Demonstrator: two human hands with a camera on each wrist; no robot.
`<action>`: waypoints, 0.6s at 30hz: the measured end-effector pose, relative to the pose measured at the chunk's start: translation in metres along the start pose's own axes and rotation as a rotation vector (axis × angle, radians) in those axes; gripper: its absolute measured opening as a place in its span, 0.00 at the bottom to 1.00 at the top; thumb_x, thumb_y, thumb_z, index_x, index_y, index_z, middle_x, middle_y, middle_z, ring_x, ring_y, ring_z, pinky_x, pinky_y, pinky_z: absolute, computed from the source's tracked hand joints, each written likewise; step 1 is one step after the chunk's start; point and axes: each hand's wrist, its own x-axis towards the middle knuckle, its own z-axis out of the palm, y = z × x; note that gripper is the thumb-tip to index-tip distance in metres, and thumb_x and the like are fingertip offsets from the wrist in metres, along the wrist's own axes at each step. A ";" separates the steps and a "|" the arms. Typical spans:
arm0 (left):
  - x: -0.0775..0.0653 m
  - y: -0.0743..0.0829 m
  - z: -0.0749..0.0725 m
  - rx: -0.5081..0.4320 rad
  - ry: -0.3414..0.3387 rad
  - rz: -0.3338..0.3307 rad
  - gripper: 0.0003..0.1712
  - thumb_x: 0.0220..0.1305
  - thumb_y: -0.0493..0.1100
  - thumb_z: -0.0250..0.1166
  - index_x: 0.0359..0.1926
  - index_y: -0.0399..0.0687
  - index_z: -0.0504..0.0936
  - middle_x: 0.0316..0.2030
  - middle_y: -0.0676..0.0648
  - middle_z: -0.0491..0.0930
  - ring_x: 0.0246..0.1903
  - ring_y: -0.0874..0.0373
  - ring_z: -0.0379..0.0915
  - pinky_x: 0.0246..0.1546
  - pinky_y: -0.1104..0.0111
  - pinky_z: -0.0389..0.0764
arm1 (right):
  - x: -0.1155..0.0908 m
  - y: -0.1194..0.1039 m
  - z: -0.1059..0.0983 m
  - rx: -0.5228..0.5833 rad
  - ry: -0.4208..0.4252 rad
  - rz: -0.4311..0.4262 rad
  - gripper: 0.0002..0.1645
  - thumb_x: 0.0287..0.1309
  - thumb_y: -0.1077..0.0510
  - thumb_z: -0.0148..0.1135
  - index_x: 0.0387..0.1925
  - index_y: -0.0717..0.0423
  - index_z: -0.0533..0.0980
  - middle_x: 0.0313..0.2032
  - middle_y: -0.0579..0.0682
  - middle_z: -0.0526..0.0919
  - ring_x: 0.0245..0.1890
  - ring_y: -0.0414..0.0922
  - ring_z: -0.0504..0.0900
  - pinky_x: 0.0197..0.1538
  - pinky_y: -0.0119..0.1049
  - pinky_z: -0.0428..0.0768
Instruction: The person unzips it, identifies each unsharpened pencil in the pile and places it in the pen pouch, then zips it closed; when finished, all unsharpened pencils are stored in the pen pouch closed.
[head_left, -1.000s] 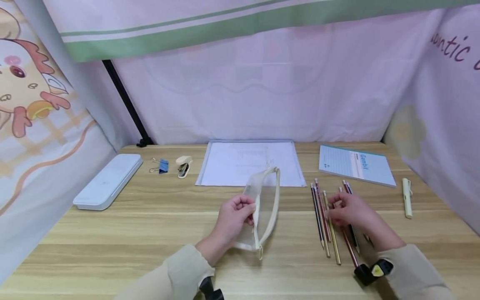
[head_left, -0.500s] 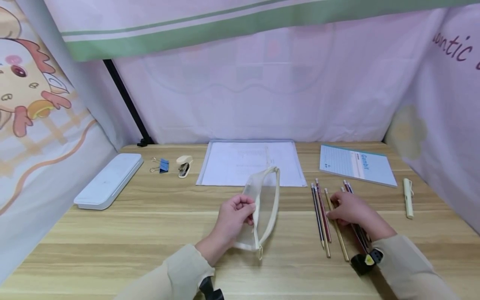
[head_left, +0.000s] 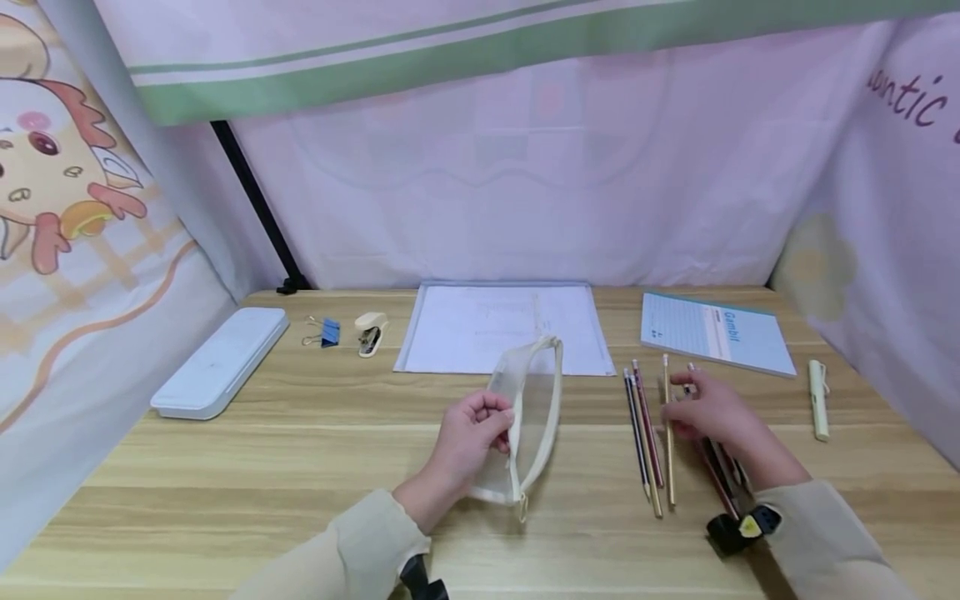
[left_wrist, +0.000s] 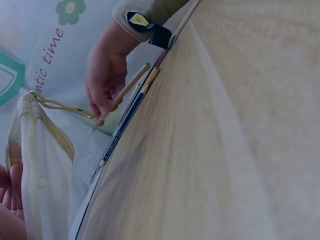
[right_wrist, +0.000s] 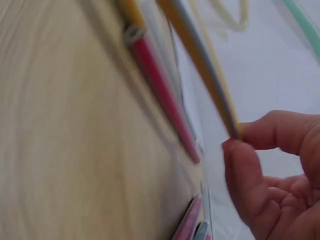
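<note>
My left hand (head_left: 468, 433) grips the near side of a translucent white mesh zip pouch (head_left: 538, 417), whose mouth gapes toward the right. A gold pencil (head_left: 671, 471) is pinched between thumb and forefinger of my right hand (head_left: 712, 414). The right wrist view shows this pencil (right_wrist: 207, 65) raised off the table, its held end hidden by the fingertips. Just left of it lie several pencils (head_left: 647, 433), dark blue, red and gold. More dark and red pencils (head_left: 722, 477) lie beneath my right hand and wrist, partly covered.
Along the back lie a clear folder with papers (head_left: 480, 333) and a blue notebook (head_left: 712, 333). A pale green pen (head_left: 817, 400) is at the far right. On the left are a stapler (head_left: 370, 333), a blue binder clip (head_left: 328, 333) and a white case (head_left: 217, 362).
The gold pencil has come up off the table and swung straighter, away from its slanted position among the others. My left hand and the pouch have stayed in place.
</note>
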 end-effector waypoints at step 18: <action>-0.005 -0.005 0.009 0.010 -0.071 -0.005 0.09 0.57 0.29 0.59 0.37 0.24 0.73 0.22 0.51 0.75 0.19 0.63 0.69 0.20 0.76 0.75 | 0.004 -0.062 0.067 0.702 0.093 -0.110 0.31 0.57 0.71 0.52 0.61 0.71 0.54 0.25 0.42 0.79 0.25 0.34 0.78 0.32 0.25 0.81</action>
